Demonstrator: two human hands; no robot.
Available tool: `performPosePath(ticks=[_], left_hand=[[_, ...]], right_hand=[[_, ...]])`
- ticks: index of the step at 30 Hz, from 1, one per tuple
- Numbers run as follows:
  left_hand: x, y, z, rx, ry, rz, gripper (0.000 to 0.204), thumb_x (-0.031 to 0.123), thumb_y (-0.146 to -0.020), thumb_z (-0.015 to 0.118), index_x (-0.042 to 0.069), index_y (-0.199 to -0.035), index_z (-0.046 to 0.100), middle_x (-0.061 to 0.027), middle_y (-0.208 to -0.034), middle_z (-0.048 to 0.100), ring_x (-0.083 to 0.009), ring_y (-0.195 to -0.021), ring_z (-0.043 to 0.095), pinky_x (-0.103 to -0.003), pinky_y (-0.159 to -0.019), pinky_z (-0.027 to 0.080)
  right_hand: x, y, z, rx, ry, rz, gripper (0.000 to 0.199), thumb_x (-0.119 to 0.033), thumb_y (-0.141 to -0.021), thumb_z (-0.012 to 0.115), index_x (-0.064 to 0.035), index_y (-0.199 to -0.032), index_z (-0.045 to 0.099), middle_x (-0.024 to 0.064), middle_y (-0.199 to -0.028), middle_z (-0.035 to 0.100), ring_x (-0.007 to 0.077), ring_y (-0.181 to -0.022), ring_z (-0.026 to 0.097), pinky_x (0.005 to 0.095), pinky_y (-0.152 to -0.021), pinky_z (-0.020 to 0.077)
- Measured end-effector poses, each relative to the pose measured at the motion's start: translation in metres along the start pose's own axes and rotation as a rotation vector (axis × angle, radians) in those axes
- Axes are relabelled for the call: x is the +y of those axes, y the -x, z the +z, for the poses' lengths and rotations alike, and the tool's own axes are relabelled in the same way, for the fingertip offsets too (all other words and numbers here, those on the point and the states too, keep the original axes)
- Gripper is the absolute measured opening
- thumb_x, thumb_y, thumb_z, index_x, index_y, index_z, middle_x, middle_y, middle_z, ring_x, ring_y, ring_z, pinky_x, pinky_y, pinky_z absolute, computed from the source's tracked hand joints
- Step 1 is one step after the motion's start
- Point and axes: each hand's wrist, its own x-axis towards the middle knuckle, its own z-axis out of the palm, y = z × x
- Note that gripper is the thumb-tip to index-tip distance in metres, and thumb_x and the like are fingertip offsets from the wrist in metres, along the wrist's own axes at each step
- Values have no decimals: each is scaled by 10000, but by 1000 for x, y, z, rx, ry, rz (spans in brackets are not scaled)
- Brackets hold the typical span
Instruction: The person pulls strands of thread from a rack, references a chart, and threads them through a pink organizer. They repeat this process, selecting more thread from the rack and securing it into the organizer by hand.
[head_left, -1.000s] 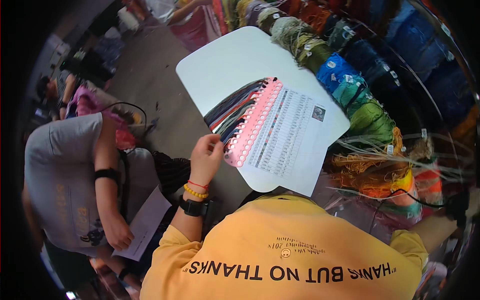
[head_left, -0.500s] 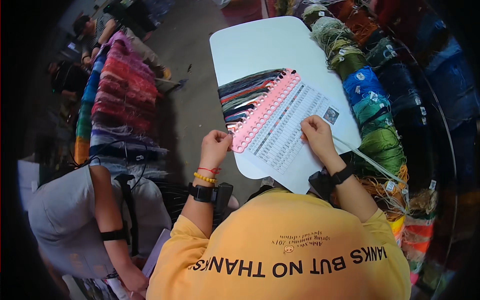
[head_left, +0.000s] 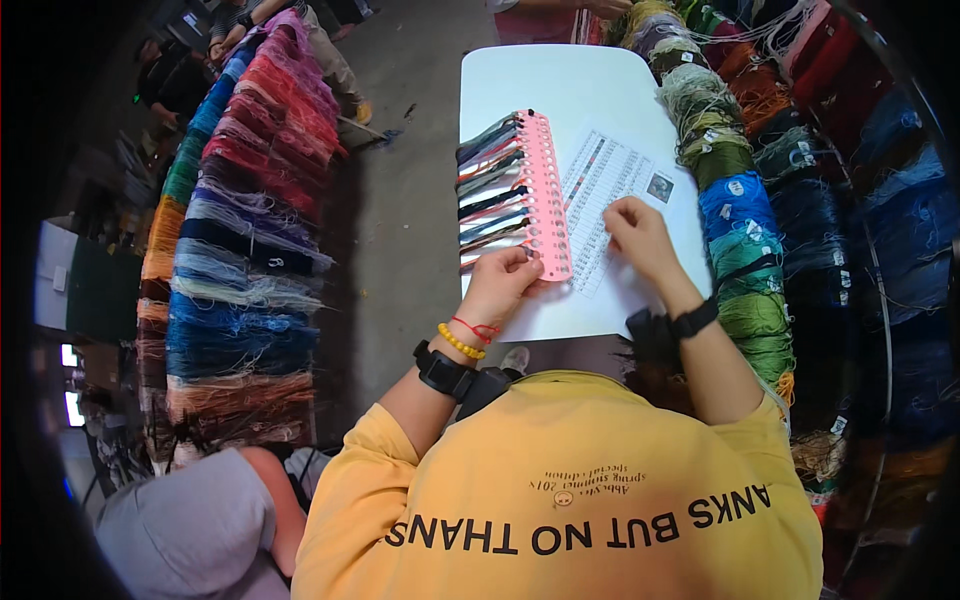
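Observation:
A pink card point(head_left: 545, 190) with holes along its edges lies on a white board point(head_left: 560, 80). Bundles of coloured thread point(head_left: 490, 190), dark, grey and reddish, hang from its left side. My left hand point(head_left: 505, 280) pinches the card's near end between thumb and fingers. Beside the card lies a printed paper chart point(head_left: 610, 165) with rows and a small dark picture. Above the chart's right part is my right hand point(head_left: 640, 235), its fingers closed together. What they hold, if anything, is too small to make out.
Thick rows of thread hanks hang at the left point(head_left: 250, 200) and along the board's right edge point(head_left: 740, 210). A person in grey point(head_left: 190, 530) is close at lower left. More people stand at the far left and beyond the board.
The pink card has swung more upright, its far end going left, off the chart. My left hand has moved right with its near end. The pale strand across the board's right corner no longer shows.

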Motion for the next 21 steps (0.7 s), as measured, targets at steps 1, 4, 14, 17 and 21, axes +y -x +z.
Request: performPosePath(ticks=[1,4,14,17,21], left_hand=[[-4,-1,0,-6,-24,50,131,98,-806,541,-29,-778,558,-59,-717,599,-92,-619,560,-203,-549,438],[-6,-9,3,-51,-4,46,123,92,-807,534,-27,-779,545,-50,-692,590,-96,-620,565,-205,-549,441],[-21,-26,-9,-210,104,-15,144,58,-820,506,-30,-932,526,-57,-853,562,-116,-755,569,-211,-669,464],[-24,-32,-12,-245,37,-8,141,47,-815,500,-34,-928,529,-56,-850,562,-112,-750,560,-211,-672,464],[-25,-35,-12,-281,24,-14,140,22,-809,491,-45,-925,533,-67,-854,567,-122,-763,566,-219,-676,468]], right_hand=[[-7,8,12,-61,-38,-20,161,-143,-788,532,15,-789,562,32,-634,558,93,-538,525,237,-495,426],[-16,30,34,-175,172,-97,164,-154,-787,527,6,-814,555,99,-669,576,167,-582,554,283,-551,441],[-9,39,48,-170,663,-445,142,-168,-806,481,-37,-831,529,156,-800,562,332,-673,557,395,-595,453],[-16,41,51,-206,813,-421,128,-166,-810,470,-43,-840,489,156,-788,565,327,-665,563,403,-572,453],[-22,41,54,-267,969,-321,112,-143,-809,452,-38,-842,432,157,-718,571,320,-625,575,413,-531,451]])
